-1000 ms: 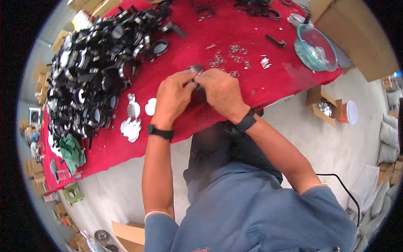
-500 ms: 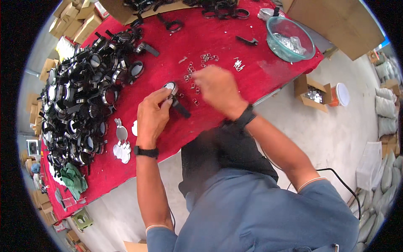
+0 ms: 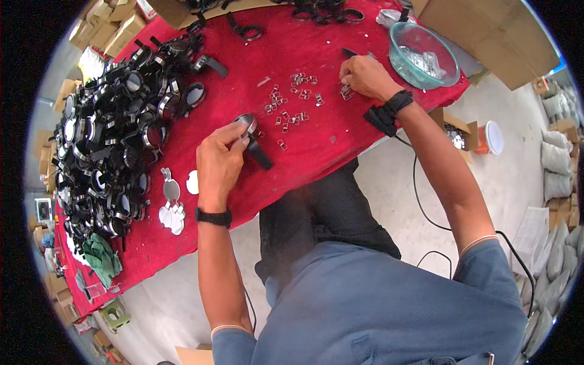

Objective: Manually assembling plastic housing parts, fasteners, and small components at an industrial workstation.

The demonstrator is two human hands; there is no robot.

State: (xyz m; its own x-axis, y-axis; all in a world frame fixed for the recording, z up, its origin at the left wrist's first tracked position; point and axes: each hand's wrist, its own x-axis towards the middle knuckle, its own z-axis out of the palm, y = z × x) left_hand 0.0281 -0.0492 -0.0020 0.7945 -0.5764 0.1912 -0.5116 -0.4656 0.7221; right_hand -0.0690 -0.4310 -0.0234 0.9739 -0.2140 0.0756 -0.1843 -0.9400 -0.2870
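In the head view, the round metal-rimmed piece [image 3: 246, 120] is at the middle of the red-covered counter [image 3: 316, 140], right of a large heap of similar black-strapped pieces [image 3: 118, 140] and left of the scattered small metal clips [image 3: 285, 114]. The left hand [image 3: 220, 159] has it pinched between thumb and fingers at its near left edge; its black strap [image 3: 260, 156] trails toward the near right.

The piece looks light enough for one hand. Its rim should be stiff and probably slick, being smooth and shiny, while the strap looks softer and likely to flex or swing. The flat face could mark or scratch, so the rim seems the best place to take hold, thumb opposite fingers, leaving the strap free.

The right hand [image 3: 368, 76] is farther right, over a little group of thin pale slivers [image 3: 347, 92], short of the teal bowl [image 3: 403, 68]. Its fingers are bunched and pointed down; whether they have hold of a sliver is hidden. The slivers look very light and fiddly, best taken by fingertip.

As for writing, no brand or label can be read on the held piece, the clips or the slivers; all are too small.
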